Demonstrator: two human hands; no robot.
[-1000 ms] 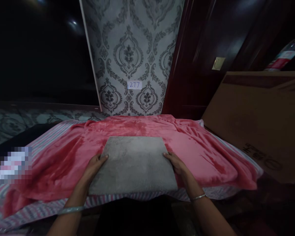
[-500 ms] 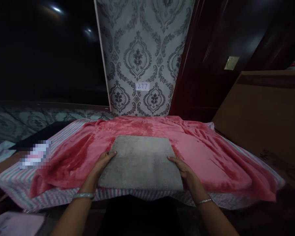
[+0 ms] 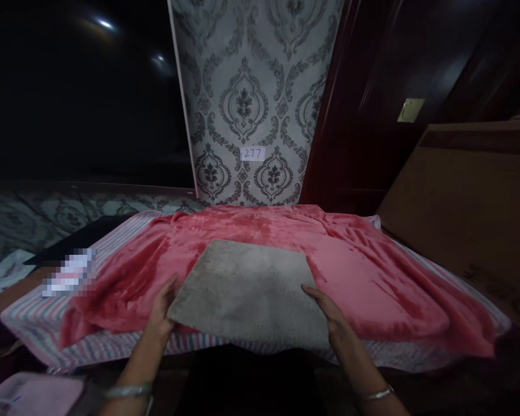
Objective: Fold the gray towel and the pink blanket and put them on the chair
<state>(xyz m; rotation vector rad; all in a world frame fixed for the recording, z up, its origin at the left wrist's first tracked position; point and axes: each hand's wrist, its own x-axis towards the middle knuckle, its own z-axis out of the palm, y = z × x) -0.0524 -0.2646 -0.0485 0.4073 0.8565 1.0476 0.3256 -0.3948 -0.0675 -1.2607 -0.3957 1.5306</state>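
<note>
A flat grey square pad (image 3: pixel 251 292) with a soft-looking surface is over the near part of a pink plush blanket (image 3: pixel 372 277), slightly turned, its right near corner closest to me. Along its right edge, my right hand (image 3: pixel 329 312) grips it, thumb on top and fingers mostly hidden below. My left hand (image 3: pixel 162 306) is at the left edge by the near corner, thumb raised off the top face. The corner partly covers that hand, so any contact underneath cannot be seen.
A striped cloth (image 3: pixel 30 315) shows under the blanket along the table's edges. At right stands a large cardboard box (image 3: pixel 468 196); a dark screen (image 3: pixel 82 104) is at left. A pink item (image 3: pixel 39 393) sits low at left. Patterned wallpaper bears a "277" label (image 3: pixel 252 153).
My left hand has slid back and left, its thumb coming off the pad's top. The pad has turned slightly, its right side nearer me. My right hand has shifted slightly with it.
</note>
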